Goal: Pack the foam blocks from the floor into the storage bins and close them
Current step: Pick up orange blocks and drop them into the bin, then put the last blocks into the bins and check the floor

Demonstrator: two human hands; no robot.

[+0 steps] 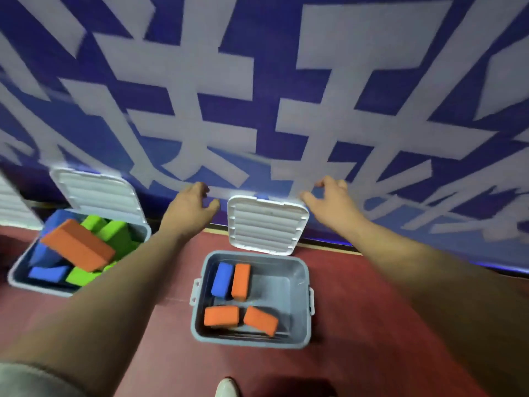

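Left hand (190, 204) and right hand (329, 196) both stretched forward, one at each top corner of the raised lid (266, 224) of the near bin (303, 282). Left hand loose, fingers softly curled, holding nothing, a small gap between thumb and lid edge. Right hand likewise relaxed and empty, thumb just beside the lid's right corner — touching or not, impossible to tell through the blur. Lid standing upright on its far hinge, ribbed underside toward the camera, small blue latch (262, 196) at its top edge.

Near bin grey, open, sitting on the red floor (372, 310), a white clip on each side wall. Inside, four foam blocks: a blue block (221, 279) and an orange block (240, 280) side by side and touching at the far left, a third orange block (221, 316) and a fourth orange block (260, 320) along the near wall, the fourth tilted.

Second bin (20, 273) off to the left, partly hidden by the left forearm, its own white lid (97, 193) also up — heaped with green blocks (114, 233), blue pieces (48, 273) and a large orange brick (77, 249) lying tilted on top, above the rim.

Blue banner (257, 110) with big white characters behind both bins. Grey sleeve (28, 379) at the bottom left corner, pale shoe tip (227, 388) at the bottom edge.
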